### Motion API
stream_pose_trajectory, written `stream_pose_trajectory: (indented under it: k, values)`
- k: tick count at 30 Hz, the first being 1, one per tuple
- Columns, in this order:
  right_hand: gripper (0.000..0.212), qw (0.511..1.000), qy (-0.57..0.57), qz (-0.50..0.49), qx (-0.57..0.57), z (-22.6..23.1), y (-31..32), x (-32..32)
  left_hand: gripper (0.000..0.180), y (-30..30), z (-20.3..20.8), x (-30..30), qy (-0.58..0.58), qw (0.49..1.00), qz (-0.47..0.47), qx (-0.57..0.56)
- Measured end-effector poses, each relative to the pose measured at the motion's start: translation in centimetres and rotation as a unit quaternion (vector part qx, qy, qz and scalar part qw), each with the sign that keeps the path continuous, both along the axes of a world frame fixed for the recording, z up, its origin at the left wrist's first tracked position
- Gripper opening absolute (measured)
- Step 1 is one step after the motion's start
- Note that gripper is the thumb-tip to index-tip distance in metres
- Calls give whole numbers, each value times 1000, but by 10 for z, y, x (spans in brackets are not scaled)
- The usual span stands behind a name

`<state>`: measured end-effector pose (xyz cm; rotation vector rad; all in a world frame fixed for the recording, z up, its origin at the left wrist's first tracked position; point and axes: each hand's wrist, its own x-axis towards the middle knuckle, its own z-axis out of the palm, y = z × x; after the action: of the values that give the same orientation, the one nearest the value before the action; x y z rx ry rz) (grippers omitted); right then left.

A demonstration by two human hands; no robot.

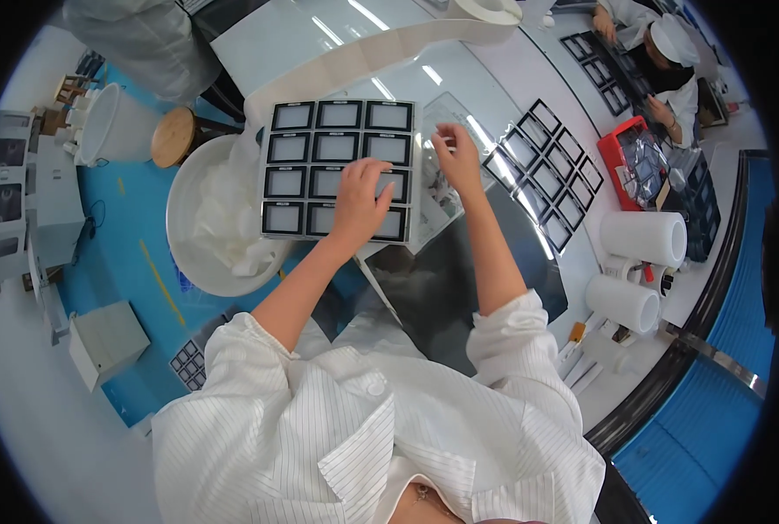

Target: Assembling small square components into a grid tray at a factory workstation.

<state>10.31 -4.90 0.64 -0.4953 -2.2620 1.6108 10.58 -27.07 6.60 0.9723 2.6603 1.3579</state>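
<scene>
A pale sheet of black-bordered rectangular panels (288, 182), set in rows, lies in front of me, its left edge over the rim of a white tub. My left hand (360, 201) rests over its right half, fingers stretched and thumb apart, hiding parts of some panels. Just right of the sheet my right hand (459, 159) hovers with its fingers bent and a gap between thumb and fingertips; nothing shows in it. Beneath and beside that hand lies a clear plastic sheet (442, 112) with glare on it.
The white tub (180, 214) holds crumpled whitish film. A black grid frame (573, 179) lies on the table to the right, with a red bin (615, 144) and white rolls (643, 238) beyond. A wooden stool (173, 137) stands at left; a co-worker (673, 83) sits far right.
</scene>
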Motion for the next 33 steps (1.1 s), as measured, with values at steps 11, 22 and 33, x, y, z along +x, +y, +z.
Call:
stream_pose_trajectory:
  k: [11,22,33]
  values:
    - [71,915,-133,53,376,43,-34,-63,60,-43,-30,22,169,974,-33,-150]
    - [68,913,-133,94,373,42,-15,-89,66,-42,-29,22,158,975,-46,-147]
    - [48,996,-45,70,39,85,-23,-70,70,-52,-32,26,119,988,-63,-73]
